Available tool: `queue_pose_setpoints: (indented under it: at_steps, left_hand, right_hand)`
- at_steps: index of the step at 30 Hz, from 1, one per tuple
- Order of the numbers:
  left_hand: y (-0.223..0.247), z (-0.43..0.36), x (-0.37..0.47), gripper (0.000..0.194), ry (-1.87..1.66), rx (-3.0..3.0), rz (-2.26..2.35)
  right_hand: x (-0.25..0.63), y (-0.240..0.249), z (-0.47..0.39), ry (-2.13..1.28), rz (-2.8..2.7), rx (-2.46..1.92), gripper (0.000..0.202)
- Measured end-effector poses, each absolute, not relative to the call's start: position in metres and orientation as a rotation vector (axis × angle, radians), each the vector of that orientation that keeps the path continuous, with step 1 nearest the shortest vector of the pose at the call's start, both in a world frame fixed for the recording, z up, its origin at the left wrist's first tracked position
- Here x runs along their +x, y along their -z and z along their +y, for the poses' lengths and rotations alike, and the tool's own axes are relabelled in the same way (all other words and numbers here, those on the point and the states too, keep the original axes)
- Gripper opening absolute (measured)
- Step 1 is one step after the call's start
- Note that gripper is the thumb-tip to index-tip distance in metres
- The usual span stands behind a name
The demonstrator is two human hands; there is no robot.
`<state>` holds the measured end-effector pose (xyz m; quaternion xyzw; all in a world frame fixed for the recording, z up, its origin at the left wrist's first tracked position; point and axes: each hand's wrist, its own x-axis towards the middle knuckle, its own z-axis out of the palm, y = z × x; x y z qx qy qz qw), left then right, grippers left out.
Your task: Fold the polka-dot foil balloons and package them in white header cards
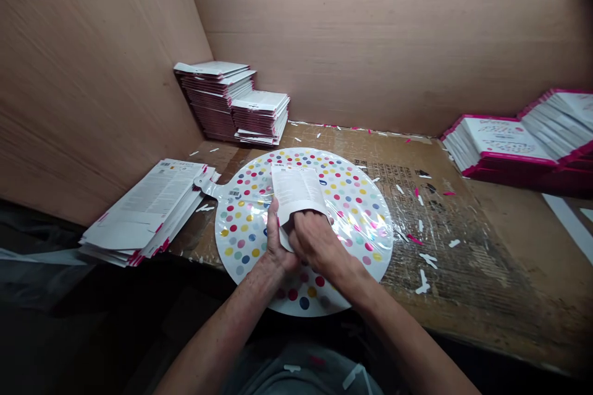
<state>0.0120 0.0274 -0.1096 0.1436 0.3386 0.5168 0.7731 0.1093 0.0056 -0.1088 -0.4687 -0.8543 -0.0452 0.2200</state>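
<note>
A white printed cardboard envelope (299, 188) is tilted up in front of me, its near end bowed open. My left hand (279, 244) grips it from the left and below, the thumb lying along its left edge. The curled fingers of my right hand (312, 234) reach into the open end; the fingertips are hidden inside, and what they hold cannot be made out. Beneath both hands lies a flat, round foil balloon (250, 216) with multicoloured dots. Its narrow neck points left, touching a pile of envelopes (152, 203).
Stacks of white and pink envelopes stand in the back left corner (231, 99) and at the right (507, 142). White and pink paper scraps (428, 259) are strewn over the cardboard-covered table (486, 271). Wooden panels (370, 43) enclose the back and left.
</note>
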Motion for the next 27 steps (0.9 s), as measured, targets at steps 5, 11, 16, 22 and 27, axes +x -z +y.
queue_pose_setpoints:
  at_steps: [5,11,16,22,27]
  left_hand:
    - [0.102,0.030,-0.041,0.049,-0.723,1.177,1.463]
    - [0.119,0.038,-0.005,0.036,-0.690,2.517,1.345]
    - [0.140,0.039,0.033,0.042,-0.408,2.772,1.068]
    - [0.144,0.033,0.036,0.056,-0.551,2.478,0.959]
    - [0.150,0.027,0.039,0.061,-0.609,2.370,0.905]
  right_hand:
    - [0.134,0.127,-0.064,0.151,-2.375,-1.116,0.040]
    - [0.175,0.126,-0.091,0.052,-2.109,-1.036,0.016]
    - [0.209,0.121,-0.088,0.167,-2.052,-1.208,0.012]
    - [0.222,0.135,-0.089,0.224,-2.283,-1.329,0.015]
    - [0.219,0.135,-0.088,0.238,-2.434,-1.273,0.015]
